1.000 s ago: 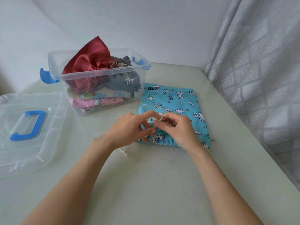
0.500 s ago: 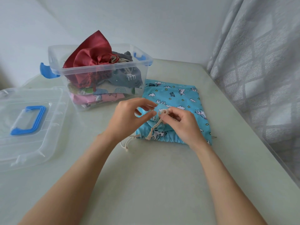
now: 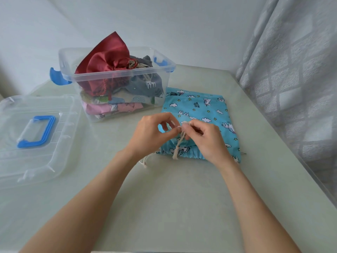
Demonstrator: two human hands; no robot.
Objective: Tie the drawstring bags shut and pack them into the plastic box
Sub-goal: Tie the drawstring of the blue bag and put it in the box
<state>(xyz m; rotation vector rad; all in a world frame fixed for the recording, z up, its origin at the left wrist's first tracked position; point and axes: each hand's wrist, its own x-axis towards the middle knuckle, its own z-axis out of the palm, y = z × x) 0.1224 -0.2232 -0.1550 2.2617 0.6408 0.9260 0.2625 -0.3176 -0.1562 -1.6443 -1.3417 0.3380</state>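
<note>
Since a second ago both hands have lifted the cream drawstring [image 3: 179,141] off the blue unicorn bag [image 3: 198,114] beneath them, left hand [image 3: 152,134] and right hand [image 3: 204,139] pinching it together, so the knot looks underway, with packing into the plastic box [image 3: 164,83] beyond the left hand still ahead.

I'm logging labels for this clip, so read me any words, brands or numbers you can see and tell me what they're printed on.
Small dark lettering is printed in several spots on the blue drawstring bag, for example near its middle and at its far left corner: too small and blurred to read.
No readable text shows on the plastic box, its lid or the bags packed inside.
</note>
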